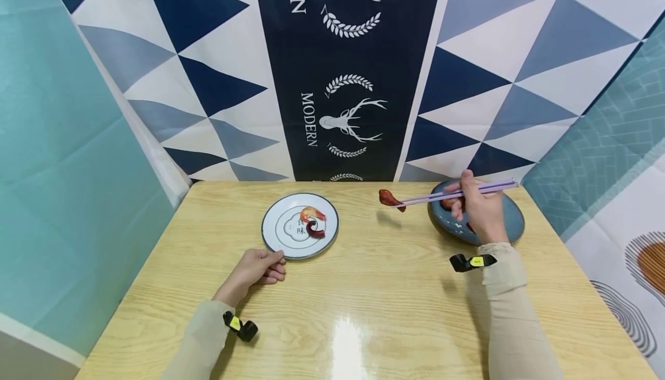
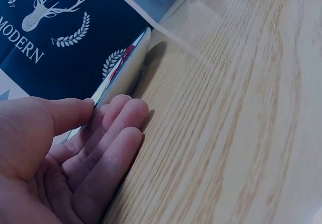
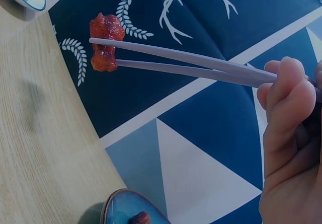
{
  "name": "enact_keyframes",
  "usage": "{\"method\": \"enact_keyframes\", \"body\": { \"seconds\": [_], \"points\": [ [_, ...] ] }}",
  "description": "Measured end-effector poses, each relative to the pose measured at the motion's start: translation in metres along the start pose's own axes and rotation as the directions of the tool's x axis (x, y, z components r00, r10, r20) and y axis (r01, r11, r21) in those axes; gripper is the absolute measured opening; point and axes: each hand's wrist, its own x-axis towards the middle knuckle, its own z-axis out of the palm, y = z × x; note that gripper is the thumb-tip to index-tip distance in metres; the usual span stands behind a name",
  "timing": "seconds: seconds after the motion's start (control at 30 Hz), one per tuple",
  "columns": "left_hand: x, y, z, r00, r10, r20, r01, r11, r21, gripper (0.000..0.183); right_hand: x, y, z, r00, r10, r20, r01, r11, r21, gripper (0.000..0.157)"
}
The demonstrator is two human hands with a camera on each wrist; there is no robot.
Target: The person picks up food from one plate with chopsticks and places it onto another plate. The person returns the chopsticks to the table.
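With 12 o'clock facing the backdrop in the head view, two beige sleeves (image 1: 200,334) are lying nearest the camera, each carrying a black wrist camera (image 1: 246,330). A wood-grain tabletop (image 1: 291,322) is extending below them. The left hand (image 1: 260,265) is pinching the white plate (image 1: 275,219) at its 7 o'clock rim, thumb above and fingers curling beneath, in a narrow grip. The white plate is bearing a shrimp (image 1: 312,213) at 2 o'clock from its centre and a dark red curled piece (image 1: 315,232) just below the shrimp. The right hand (image 1: 480,207) is gripping purple chopsticks (image 3: 176,56), their tips pointing toward 9 o'clock and closing on a glazed red meat piece (image 1: 387,197). This piece is hanging clear of the tabletop, between 2 and 3 o'clock from the white plate. Behind the right hand, a blue plate (image 1: 511,218) is sitting at the tabletop's 2 o'clock, holding a reddish-brown piece (image 3: 140,218). Farthest, a geometric-patterned backdrop (image 1: 358,51) is standing at 12 o'clock.
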Motion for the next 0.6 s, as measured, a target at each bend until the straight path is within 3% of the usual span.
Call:
{"method": "enact_keyframes", "body": {
  "seconds": [0.23,0.6],
  "points": [
    [-0.002,0.001,0.001,1.000,0.008,-0.009,-0.008,1.000,0.001,0.037,0.000,0.001,0.001,1.000,-0.014,0.000,0.014,1.000,-0.012,0.063],
    [-0.003,0.002,-0.001,1.000,0.007,-0.002,-0.006,1.000,0.014,0.036,0.006,0.011,0.001,0.999,-0.045,0.015,0.044,0.998,0.053,0.063]
  ]
}}
